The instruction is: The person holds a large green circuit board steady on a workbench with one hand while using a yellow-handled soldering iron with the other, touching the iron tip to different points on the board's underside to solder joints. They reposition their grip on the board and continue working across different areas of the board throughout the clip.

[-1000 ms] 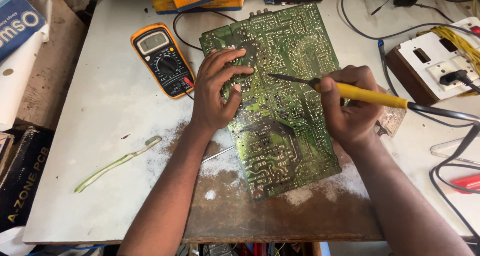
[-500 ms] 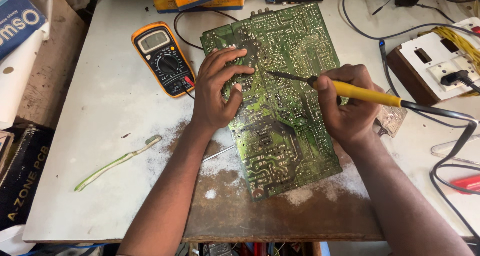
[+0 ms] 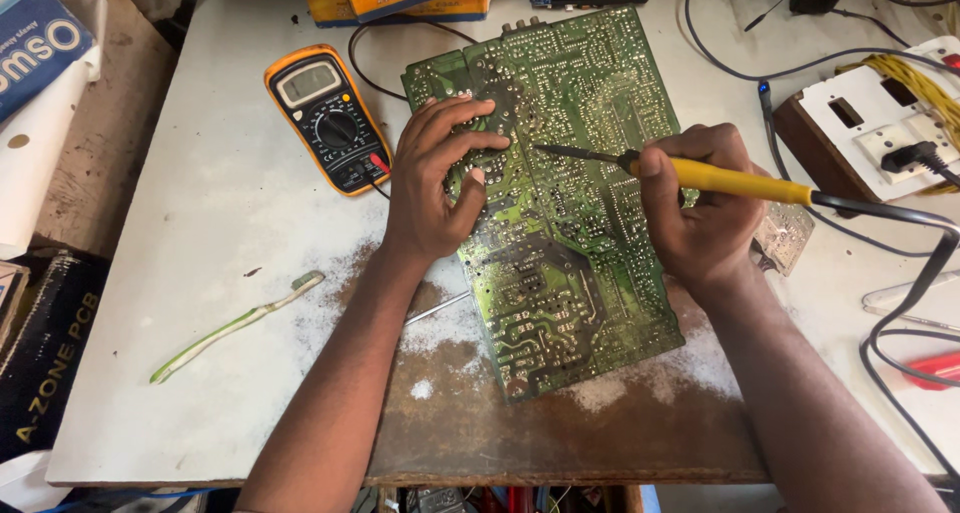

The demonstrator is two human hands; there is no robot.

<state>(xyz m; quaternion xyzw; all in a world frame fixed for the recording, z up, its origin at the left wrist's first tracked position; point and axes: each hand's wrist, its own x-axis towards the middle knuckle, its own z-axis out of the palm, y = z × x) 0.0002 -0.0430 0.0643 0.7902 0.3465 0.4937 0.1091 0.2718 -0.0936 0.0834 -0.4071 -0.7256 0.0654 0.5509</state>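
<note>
Circuit board (image 3: 560,213) lies at the middle of the table (image 3: 180,223), running from the far edge down toward the near one. Left hand (image 3: 435,188) rests on its left part, right hand (image 3: 700,208) on its right edge, soldering iron (image 3: 700,178) tip over the board between them. Multimeter (image 3: 328,118) sits just left of the board; toothbrush (image 3: 235,326) lies nearer, well left. Switch panel (image 3: 870,123) is far right.

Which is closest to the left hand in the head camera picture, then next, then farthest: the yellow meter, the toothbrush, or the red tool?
From the left hand:
1. Yellow meter, just to its left.
2. Toothbrush, lower left on the table.
3. Red tool, far right edge.
</note>
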